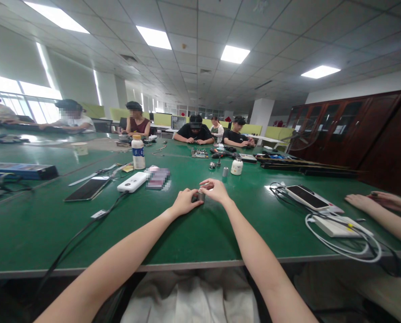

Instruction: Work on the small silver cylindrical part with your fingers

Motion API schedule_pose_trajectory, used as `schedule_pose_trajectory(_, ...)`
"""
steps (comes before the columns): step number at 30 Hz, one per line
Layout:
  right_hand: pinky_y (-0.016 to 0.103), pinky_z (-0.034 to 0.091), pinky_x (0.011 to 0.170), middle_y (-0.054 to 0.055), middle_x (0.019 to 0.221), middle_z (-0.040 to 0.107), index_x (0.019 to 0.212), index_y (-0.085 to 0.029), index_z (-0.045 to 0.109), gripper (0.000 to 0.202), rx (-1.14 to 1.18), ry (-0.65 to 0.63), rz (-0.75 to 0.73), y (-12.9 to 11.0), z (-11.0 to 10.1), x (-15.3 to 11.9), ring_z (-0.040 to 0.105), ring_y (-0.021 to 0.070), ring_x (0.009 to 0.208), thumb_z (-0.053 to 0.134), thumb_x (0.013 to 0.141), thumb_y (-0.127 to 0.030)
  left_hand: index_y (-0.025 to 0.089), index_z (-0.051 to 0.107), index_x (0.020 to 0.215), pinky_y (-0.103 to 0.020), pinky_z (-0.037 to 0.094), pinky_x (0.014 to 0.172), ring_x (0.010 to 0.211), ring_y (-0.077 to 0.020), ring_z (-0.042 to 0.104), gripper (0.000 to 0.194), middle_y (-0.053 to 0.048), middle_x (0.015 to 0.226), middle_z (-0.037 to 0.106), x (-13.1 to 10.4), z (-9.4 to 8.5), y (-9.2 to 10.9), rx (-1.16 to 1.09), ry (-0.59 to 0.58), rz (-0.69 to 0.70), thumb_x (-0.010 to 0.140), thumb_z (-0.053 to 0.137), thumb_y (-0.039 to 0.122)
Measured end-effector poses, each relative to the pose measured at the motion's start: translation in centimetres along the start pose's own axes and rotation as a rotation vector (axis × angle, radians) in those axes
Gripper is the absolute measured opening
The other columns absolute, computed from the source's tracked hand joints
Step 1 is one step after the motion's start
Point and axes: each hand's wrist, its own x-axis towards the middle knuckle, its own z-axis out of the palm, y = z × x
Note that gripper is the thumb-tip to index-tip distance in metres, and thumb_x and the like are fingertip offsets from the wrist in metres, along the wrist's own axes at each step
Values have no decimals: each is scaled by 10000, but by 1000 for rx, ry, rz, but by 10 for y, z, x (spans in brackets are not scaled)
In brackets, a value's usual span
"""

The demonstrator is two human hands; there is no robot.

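Observation:
A small grey metal cylinder [201, 196] stands upright on the green table in front of me. Around its left side and base curl the fingers of my left hand [185, 202], closed on it and resting on the tabletop. My right hand [215, 190] reaches in from the right, its thumb and fingers pinched together at the cylinder's top. Whatever small part lies between those fingertips is too small to make out. Farther off stand a similar metal cylinder [225, 172] and a small dark metal piece [213, 165], with a round white jar [236, 166] beside them.
To the left are a bottle [138, 154], a white power bank [132, 182] with a cable, and a phone [88, 188]. On the right, cables loop around a white device [338, 224], near another person's hands [365, 202]. Several people sit across the green table [126, 237].

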Motion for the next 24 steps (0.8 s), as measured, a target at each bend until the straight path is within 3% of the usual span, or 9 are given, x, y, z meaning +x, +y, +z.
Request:
schedule_pose_trajectory(15, 320, 549, 746, -17, 707, 752, 842, -251, 732, 145, -92, 86, -31, -10, -1, -2, 732, 207, 738, 768, 709, -203, 210, 656, 1100, -388, 470, 842, 979, -291, 623, 337, -63, 986, 746, 0, 1, -1, -1, 5, -2, 837, 679, 419)
schedule_pose_trajectory(21, 313, 551, 779, -24, 744, 758, 1070, -243, 668, 319, -53, 157, 2, -4, -3, 2, 746, 204, 806, 751, 763, -266, 218, 654, 1131, -380, 472, 835, 982, -290, 625, 361, -60, 991, 746, 0, 1, -2, -7, 10, -4, 834, 683, 421)
schedule_pose_trajectory(24, 314, 555, 804, -11, 788, 754, 1109, -214, 643, 298, -65, 177, 61, 4, -6, 5, 736, 187, 835, 715, 826, -278, 218, 651, 1148, -372, 470, 842, 987, -283, 625, 376, -61, 1002, 746, 0, 1, -1, -12, 12, -3, 835, 687, 424)
